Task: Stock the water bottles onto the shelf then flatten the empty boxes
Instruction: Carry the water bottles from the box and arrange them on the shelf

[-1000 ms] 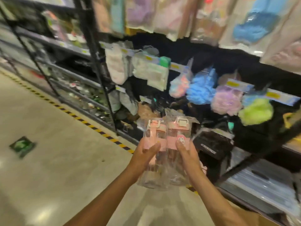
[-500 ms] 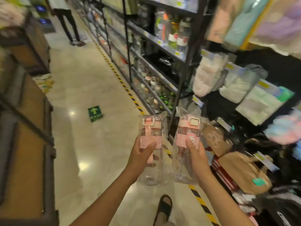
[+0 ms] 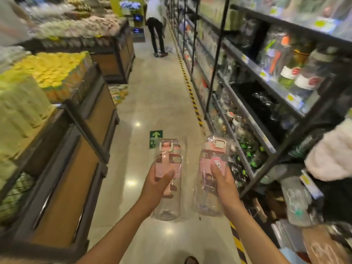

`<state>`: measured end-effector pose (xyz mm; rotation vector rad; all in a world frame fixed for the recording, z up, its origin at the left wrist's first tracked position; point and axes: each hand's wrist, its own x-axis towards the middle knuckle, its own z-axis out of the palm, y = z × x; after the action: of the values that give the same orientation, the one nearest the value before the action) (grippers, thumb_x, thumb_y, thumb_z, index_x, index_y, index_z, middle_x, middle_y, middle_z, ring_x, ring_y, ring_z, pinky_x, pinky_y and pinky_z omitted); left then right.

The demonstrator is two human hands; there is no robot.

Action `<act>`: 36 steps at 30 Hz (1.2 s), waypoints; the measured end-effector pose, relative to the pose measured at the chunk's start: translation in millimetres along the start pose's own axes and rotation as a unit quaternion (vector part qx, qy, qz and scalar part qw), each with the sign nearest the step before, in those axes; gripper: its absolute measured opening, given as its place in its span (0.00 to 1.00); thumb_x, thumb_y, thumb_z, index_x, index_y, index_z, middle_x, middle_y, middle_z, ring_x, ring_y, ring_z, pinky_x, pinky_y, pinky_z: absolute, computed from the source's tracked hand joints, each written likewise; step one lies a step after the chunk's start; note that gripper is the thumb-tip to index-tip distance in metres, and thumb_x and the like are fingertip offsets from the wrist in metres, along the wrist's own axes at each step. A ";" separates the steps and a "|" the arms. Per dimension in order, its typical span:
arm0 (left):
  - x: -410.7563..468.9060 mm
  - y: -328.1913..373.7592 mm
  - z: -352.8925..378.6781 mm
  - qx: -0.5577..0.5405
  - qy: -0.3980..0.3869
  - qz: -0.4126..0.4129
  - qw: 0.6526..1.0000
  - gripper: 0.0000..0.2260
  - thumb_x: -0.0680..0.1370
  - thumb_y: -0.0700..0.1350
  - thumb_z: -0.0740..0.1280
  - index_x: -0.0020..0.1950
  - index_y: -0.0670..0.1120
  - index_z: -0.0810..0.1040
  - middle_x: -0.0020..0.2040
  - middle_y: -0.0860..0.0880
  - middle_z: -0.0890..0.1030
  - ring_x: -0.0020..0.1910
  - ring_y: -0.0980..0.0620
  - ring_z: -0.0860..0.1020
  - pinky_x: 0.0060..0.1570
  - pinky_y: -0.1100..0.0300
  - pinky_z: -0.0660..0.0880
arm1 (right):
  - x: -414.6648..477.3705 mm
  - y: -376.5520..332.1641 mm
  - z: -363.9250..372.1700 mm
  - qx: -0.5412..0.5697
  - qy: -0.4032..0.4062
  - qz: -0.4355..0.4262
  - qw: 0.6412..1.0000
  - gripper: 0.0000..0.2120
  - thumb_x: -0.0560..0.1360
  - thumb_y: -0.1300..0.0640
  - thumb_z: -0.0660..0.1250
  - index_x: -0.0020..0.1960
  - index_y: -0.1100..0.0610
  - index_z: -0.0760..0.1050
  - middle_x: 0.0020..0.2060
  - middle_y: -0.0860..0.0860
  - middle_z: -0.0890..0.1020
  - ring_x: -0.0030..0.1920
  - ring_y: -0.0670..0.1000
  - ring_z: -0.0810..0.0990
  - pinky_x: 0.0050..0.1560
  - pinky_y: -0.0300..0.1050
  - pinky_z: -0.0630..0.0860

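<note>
Clearly the step in hand is carrying: two wrapped bottles are held out over the aisle floor (image 3: 152,103), neither yet on a shelf. To do it well, I judge, grip each by its body rather than by the loose, slippery wrap. Steer between the wooden display bins (image 3: 80,149) on the left and the shelf (image 3: 255,119) on the right. Pick a bare spot among the shelved goods before letting go, and set one bottle down first so the freed hand can steady the other.

The left hand (image 3: 158,184) is curled round the left water bottle (image 3: 169,157), thumb across its pink band (image 3: 162,169). The right hand (image 3: 223,185) grips the right water bottle (image 3: 211,153) likewise, thumb just below the rabbit sticker (image 3: 217,162). Both bottles stand roughly upright, side by side with a gap between.
</note>
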<state>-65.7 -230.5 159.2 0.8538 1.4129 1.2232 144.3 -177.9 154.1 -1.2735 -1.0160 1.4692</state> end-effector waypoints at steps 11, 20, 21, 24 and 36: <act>132.8 35.4 -52.8 -0.052 0.144 0.012 0.988 0.20 0.74 0.58 0.72 0.63 0.54 0.75 0.51 0.48 0.86 0.46 0.35 0.85 0.44 0.36 0.84 | 174.3 -31.7 97.4 -0.035 -0.123 0.018 0.992 0.26 0.69 0.35 0.71 0.65 0.43 0.74 0.50 0.52 0.87 0.46 0.57 0.87 0.45 0.53 0.82; 286.4 66.8 -132.3 -0.074 0.161 0.016 0.984 0.23 0.73 0.57 0.72 0.66 0.52 0.74 0.55 0.45 0.86 0.46 0.37 0.85 0.45 0.35 0.84 | 316.9 -44.5 210.4 -0.057 -0.151 0.016 0.987 0.23 0.71 0.37 0.69 0.64 0.42 0.74 0.52 0.52 0.87 0.46 0.55 0.87 0.45 0.51 0.83; 304.3 72.3 -141.9 -0.074 0.154 0.013 0.985 0.23 0.73 0.57 0.72 0.66 0.51 0.74 0.55 0.44 0.86 0.45 0.38 0.85 0.44 0.36 0.84 | 333.0 -48.3 222.8 -0.056 -0.150 0.018 0.987 0.24 0.71 0.37 0.69 0.65 0.42 0.74 0.53 0.53 0.87 0.46 0.55 0.87 0.46 0.52 0.83; 359.3 89.5 -168.6 -0.065 0.131 0.016 0.989 0.24 0.73 0.58 0.73 0.65 0.50 0.74 0.54 0.43 0.85 0.44 0.39 0.85 0.43 0.39 0.84 | 377.9 -63.6 257.0 -0.050 -0.138 0.007 0.989 0.24 0.72 0.36 0.72 0.64 0.42 0.74 0.53 0.53 0.87 0.47 0.56 0.87 0.48 0.55 0.83; 564.6 147.2 -190.6 -0.018 0.082 0.104 0.991 0.33 0.71 0.60 0.75 0.72 0.50 0.72 0.61 0.44 0.84 0.60 0.41 0.83 0.59 0.38 0.79 | 548.9 -109.4 299.0 -0.022 -0.082 -0.048 0.995 0.30 0.67 0.34 0.72 0.66 0.42 0.73 0.57 0.48 0.86 0.53 0.55 0.86 0.48 0.50 0.82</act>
<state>-386.6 292.7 152.3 0.9105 1.4534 1.5014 -166.6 375.1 165.9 -1.1319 -1.2075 1.5034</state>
